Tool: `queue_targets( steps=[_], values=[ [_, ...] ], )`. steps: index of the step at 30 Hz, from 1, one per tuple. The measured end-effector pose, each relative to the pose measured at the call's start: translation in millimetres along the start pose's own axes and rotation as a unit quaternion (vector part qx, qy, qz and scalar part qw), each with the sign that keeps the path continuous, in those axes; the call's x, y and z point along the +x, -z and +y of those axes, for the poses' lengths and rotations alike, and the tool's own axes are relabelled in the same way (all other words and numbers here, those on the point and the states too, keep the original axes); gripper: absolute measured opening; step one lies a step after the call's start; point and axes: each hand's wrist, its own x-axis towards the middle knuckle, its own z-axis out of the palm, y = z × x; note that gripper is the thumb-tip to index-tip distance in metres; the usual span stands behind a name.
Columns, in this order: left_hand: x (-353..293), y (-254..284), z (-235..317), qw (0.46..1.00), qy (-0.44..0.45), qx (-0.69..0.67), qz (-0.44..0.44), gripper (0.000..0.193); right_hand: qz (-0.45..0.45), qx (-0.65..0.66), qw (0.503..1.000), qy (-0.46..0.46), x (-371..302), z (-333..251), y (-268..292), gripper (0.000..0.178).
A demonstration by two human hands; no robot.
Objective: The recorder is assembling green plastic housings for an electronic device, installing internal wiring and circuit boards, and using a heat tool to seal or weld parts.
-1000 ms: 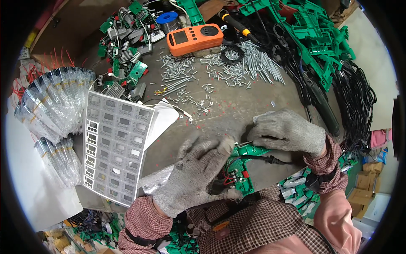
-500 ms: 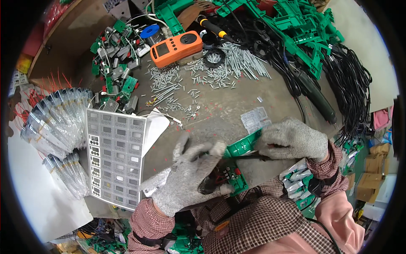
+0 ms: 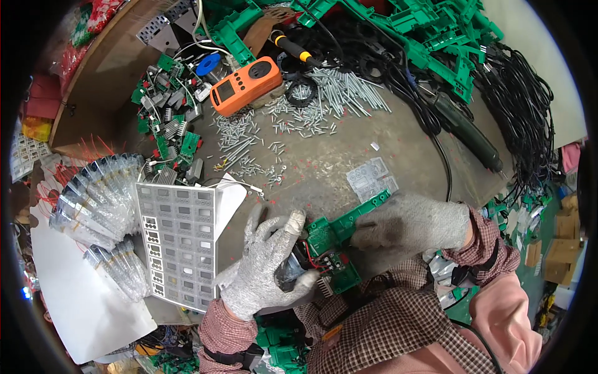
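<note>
My left hand (image 3: 265,265), in a grey knit glove, curves its thumb and forefinger around a shiny clear-wrapped part (image 3: 288,269). Red wires lead from that part to a small green circuit board (image 3: 336,265) with a silver heat sink beside my thumb. Just beyond the board is a green plastic housing (image 3: 321,235), with a long narrow arm slanting up to the right. My right hand (image 3: 411,227), also gloved and slightly blurred, has its bent fingers closed at the housing's right side. Its palm hides what else it may hold.
A sheet of grey labels (image 3: 180,243) lies left, beside clear-wrapped bundles (image 3: 103,206). Beyond my hands are a clear sticker sheet (image 3: 372,177), loose screws (image 3: 305,118), an orange meter (image 3: 246,86) and circuit boards (image 3: 165,118). A dark power screwdriver (image 3: 467,134) and black cables (image 3: 517,100) lie right.
My right hand has moved slightly left and lower, and the green housing has turned, showing its flat end near my left fingers. The red wires now show more clearly. The view has shifted a little.
</note>
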Motion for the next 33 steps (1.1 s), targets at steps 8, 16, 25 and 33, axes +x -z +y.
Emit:
queue_targets(
  steps=[8, 16, 25, 33],
  values=[
    [11, 0, 2, 1.000, -0.011, -0.012, -0.002, 0.102, -0.083, -0.011, 0.993, -0.087, 48, -5, 35, 0.017],
    [6, -9, 19, 0.994, 0.084, 0.065, 0.026, 0.099, -0.101, 0.000, 0.995, 0.002, 66, 25, 27, 0.015],
    [-4, -6, 16, 1.000, 0.002, -0.024, -0.011, 0.093, -0.141, -0.095, 0.985, -0.029, 69, -22, 72, 0.015],
    [-3, 1, 15, 0.997, 0.018, -0.054, -0.061, 0.103, -0.149, -0.066, 0.984, 0.068, 63, -17, 33, 0.030]
  ],
)
